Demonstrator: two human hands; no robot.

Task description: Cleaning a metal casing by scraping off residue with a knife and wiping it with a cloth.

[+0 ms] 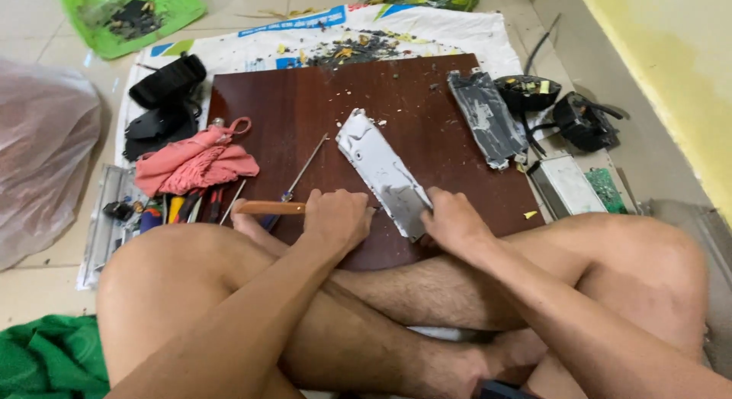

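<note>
I sit cross-legged on the floor with a dark red wooden board (305, 101) in front of my knees. My left hand (335, 217) is closed around a tool with a wooden handle (268, 207) that sticks out to the left; its working end is hidden under my fingers. My right hand (454, 220) grips the near end of a long flat grey metal plate (379, 166), which lies diagonally on the board. A thin screwdriver (305, 168) rests on the board just left of the plate.
A second crumpled metal plate (484, 117) lies at the board's right. Black plastic parts (583, 120), a white box (568, 184) and a green circuit board (608, 189) sit further right. A pink cloth (194, 161), several tools (187, 208) and black casings (164, 82) lie left.
</note>
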